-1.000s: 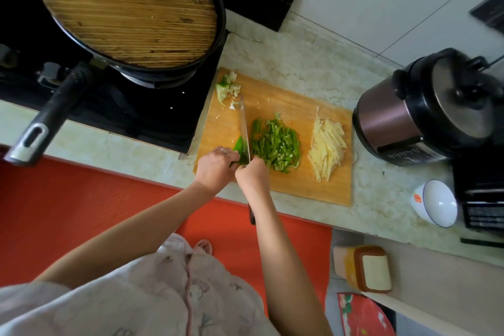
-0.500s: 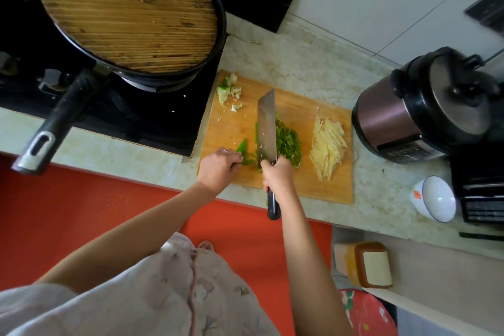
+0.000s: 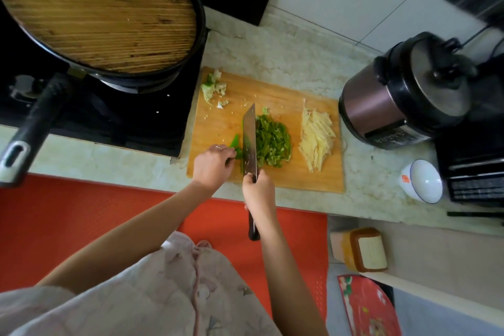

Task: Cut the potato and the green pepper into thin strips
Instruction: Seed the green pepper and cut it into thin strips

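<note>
Head view: board [image 3: 218, 125] lies at the table's [image 3: 272, 43] near edge, between stove [image 3: 131, 117] and cooker [image 3: 381, 106].
Left hand [image 3: 214, 165]: fingers curled, tips holding down the pepper piece [image 3: 235, 144] by the board's near left corner.
Right hand [image 3: 257, 189]: fingers wrapped round the knife [image 3: 250, 142] handle at the board's near edge; blade stands between piece and pepper strips [image 3: 272, 142].
Pepper strips: heap at the board's middle, against the blade.
Potato strips [image 3: 316, 139]: pile along the board's right edge, apart from the pepper.
Scraps [image 3: 214, 87]: board's far left corner.
Bowl [image 3: 422, 181]: table's near edge, right of the board.
</note>
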A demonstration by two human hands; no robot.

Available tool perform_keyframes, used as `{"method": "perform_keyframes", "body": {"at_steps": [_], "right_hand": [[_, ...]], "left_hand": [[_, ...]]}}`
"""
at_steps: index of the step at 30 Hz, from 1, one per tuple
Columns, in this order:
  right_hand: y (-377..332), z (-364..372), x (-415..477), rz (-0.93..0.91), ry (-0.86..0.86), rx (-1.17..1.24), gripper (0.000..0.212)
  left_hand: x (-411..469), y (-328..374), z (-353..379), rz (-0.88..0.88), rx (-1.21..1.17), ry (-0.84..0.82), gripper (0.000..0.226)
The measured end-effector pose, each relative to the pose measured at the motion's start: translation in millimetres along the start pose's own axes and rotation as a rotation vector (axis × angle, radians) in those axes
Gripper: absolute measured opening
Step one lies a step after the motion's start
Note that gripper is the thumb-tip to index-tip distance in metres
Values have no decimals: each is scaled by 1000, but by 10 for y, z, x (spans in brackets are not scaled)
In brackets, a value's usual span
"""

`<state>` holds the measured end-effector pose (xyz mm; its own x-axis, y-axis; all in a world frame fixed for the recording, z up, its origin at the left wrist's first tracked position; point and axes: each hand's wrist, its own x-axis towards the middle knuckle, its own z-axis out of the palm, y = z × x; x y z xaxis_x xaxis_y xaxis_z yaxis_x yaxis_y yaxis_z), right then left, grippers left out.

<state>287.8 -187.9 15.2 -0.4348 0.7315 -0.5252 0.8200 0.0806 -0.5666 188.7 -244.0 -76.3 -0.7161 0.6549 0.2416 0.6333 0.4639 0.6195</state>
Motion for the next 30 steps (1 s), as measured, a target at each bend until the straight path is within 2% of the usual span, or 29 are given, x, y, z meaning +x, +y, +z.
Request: {"method": "perform_keyframes", "body": {"at_steps": [9, 14, 16, 19, 23, 30], "right_hand": [[-85, 148, 103, 46, -16, 16, 2], [-251, 208, 282, 121, -30, 23, 24], [-336, 123, 389, 131, -36, 67, 22], [-342, -14, 401, 91, 7, 116, 18], [-162, -45, 146, 4, 42, 44, 10], [-54, 38, -41, -57, 1, -82, 15]], "left_hand": [[26, -30, 23, 48, 12, 42, 12], [18, -35, 16, 35, -11, 37, 11], [24, -36, -8, 35, -10, 14, 8], [11, -56, -28, 71, -12, 23, 11], [20, -64, -15, 5, -31, 12, 9], [18, -54, -15, -46, -58, -27, 17]]}}
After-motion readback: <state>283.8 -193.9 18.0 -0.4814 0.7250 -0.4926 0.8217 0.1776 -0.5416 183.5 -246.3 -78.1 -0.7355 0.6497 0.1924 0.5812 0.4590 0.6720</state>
